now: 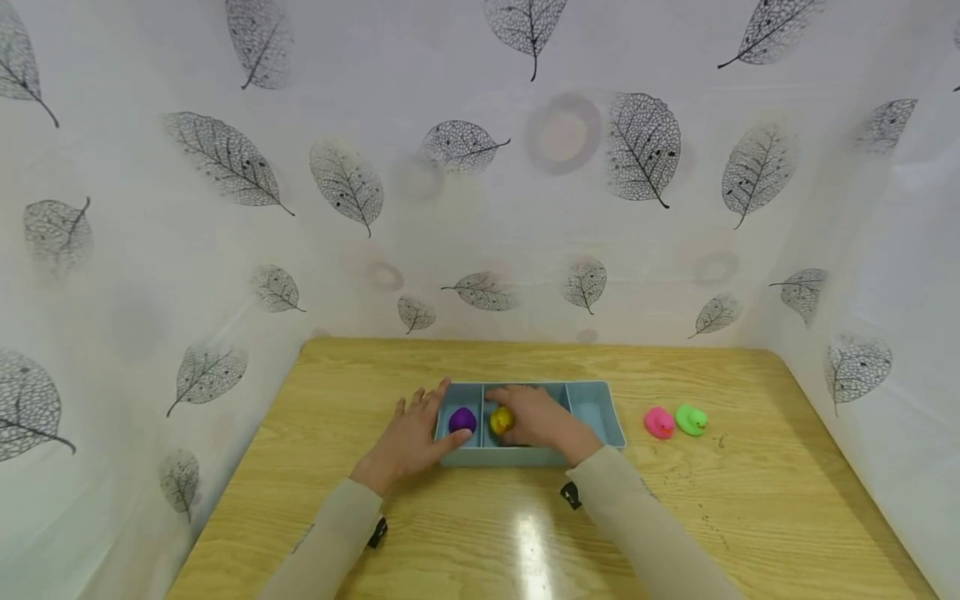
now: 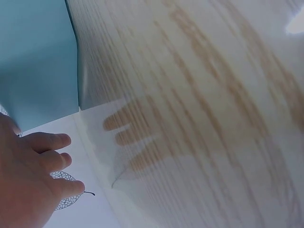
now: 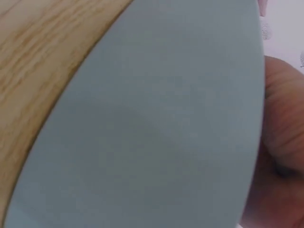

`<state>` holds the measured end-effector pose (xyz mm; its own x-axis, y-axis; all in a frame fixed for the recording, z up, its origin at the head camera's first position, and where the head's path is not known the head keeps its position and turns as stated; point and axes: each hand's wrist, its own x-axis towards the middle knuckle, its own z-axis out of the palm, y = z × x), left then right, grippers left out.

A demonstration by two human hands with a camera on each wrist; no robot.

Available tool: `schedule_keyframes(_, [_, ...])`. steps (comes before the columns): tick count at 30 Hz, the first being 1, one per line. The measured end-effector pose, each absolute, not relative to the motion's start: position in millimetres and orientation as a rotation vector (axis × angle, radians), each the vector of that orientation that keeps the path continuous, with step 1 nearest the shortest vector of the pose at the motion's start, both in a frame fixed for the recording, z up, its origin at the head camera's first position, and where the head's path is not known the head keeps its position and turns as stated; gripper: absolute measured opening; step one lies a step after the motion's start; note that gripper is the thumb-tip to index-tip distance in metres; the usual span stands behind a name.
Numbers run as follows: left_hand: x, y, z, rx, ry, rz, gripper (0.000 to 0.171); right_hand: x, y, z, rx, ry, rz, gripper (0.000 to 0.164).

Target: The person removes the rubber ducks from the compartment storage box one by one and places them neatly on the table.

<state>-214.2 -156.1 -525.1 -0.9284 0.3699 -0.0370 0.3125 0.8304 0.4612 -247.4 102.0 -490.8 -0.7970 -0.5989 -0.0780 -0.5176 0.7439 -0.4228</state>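
Note:
A blue-grey divided box (image 1: pixel 525 457) stands on the wooden table. In its left compartment sits a small round purple toy (image 1: pixel 462 421). My left hand (image 1: pixel 408 442) rests at the box's left end, its thumb over the front rim and its fingers extended along the side; the left wrist view shows these fingers loose beside the box wall. Over the middle compartment, my right hand (image 1: pixel 536 417) holds a yellow toy duck (image 1: pixel 501 421) with bent fingers, which partly cover it. The right wrist view shows mostly the box's outer wall, with part of the hand behind it.
Right of the box, a pink toy duck (image 1: pixel 660 422) and a green toy duck (image 1: pixel 691 420) stand side by side on the table (image 1: pixel 450 533). A pale curtain with leaf prints (image 1: pixel 480 233) encloses the back and sides.

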Motion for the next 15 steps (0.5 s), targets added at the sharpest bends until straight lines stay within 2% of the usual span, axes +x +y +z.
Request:
schedule_keyframes(7, [-213.5, -155.2, -522.9, 0.523, 2.879, 0.696, 0.101, -244.0, 107.5, -479.6, -0.861, 2.674, -0.731, 0.066])
schedule_keyframes(15, [-213.9, -154.8, -522.6, 0.525, 2.881, 0.701, 0.102, -240.3, 121.8, -470.0, -0.847, 2.637, -0.942, 0.047])
